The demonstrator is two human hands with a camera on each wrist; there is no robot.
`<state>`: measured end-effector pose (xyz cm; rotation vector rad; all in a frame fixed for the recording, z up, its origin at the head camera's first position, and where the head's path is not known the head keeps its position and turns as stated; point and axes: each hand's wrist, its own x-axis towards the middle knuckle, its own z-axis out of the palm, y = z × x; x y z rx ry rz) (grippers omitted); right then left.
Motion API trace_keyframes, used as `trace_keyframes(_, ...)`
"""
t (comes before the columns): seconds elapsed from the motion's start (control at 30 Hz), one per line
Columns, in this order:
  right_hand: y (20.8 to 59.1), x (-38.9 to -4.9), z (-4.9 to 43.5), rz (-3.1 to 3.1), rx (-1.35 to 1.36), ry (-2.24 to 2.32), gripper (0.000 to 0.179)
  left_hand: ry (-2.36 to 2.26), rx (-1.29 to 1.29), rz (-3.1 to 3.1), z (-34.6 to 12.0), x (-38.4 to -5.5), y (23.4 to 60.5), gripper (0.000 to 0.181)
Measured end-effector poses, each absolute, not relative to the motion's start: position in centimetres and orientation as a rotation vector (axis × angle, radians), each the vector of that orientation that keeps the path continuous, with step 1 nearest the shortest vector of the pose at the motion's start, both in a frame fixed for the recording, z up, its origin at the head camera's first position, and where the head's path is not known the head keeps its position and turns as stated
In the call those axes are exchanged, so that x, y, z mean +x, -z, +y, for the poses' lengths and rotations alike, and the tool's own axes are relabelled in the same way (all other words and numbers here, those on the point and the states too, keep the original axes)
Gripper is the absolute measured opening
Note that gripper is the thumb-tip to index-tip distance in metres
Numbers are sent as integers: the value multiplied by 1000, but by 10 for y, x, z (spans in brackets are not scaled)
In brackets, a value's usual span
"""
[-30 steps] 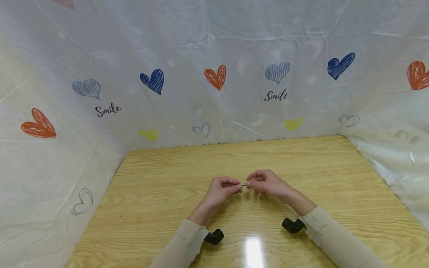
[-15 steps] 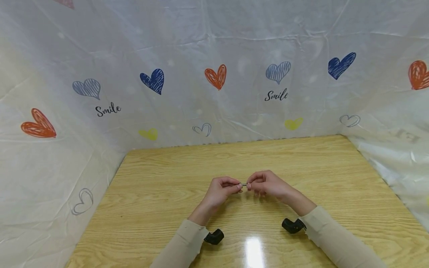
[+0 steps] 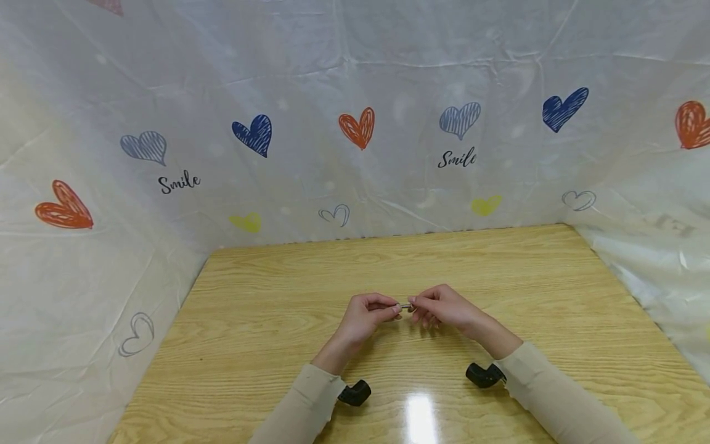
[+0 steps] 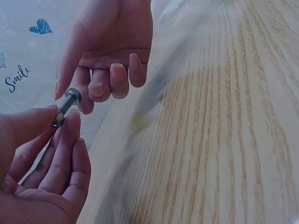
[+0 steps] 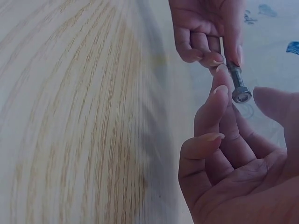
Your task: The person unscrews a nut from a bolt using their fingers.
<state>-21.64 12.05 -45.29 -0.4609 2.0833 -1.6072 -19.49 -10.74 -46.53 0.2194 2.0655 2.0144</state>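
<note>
My left hand pinches one end of a small silver bolt between thumb and fingers, above the table. Threads show along its shank, and a hexagonal end points toward my right hand. In the right wrist view, my right thumb stands a little apart from that end, while the index finger lies close beside it on the other side. The other right fingers are loosely bent and hold nothing. My left fingertips partly hide the near end of the bolt in the left wrist view.
Both hands are over a wood-grain table. White sheeting printed with hearts and "Smile" hangs behind it and along both sides. A black elbow-shaped piece sticks out by the left sleeve, another by the right sleeve.
My right fingers close in on the bolt's end half a second ago, then the thumb shifts and the grip loosens. My left hand stays still with the bolt.
</note>
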Motion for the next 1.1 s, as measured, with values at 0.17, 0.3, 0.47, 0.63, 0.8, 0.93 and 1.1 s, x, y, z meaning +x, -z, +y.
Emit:
trace_keyframes(0.17, 453, -215, 120, 2078, -473, 1616, 38, -2014, 210, 2069, -108, -194, 465, 16)
trace_keyframes(0.3, 454, -216, 120, 2050, -501, 1639, 34, -2018, 210, 2068, -108, -194, 466, 16)
trace_keyframes(0.47, 454, -217, 122, 1996, -494, 1677, 36, -2023, 204, 2071, -109, -194, 466, 16)
trace_keyframes(0.63, 455, -217, 120, 2020, -470, 1656, 44, -2025, 201, 2071, -109, -194, 465, 16)
trace_keyframes(0.8, 455, -217, 116, 2074, -416, 1612, 42, -2025, 208, 2076, -108, -195, 464, 16)
trace_keyframes(0.93, 456, -217, 116, 2079, -408, 1614, 40, -2021, 221, 2079, -109, -195, 465, 16)
trace_keyframes(1.1, 456, -217, 118, 2035, -457, 1652, 32, -2019, 220, 2076, -109, -195, 467, 16)
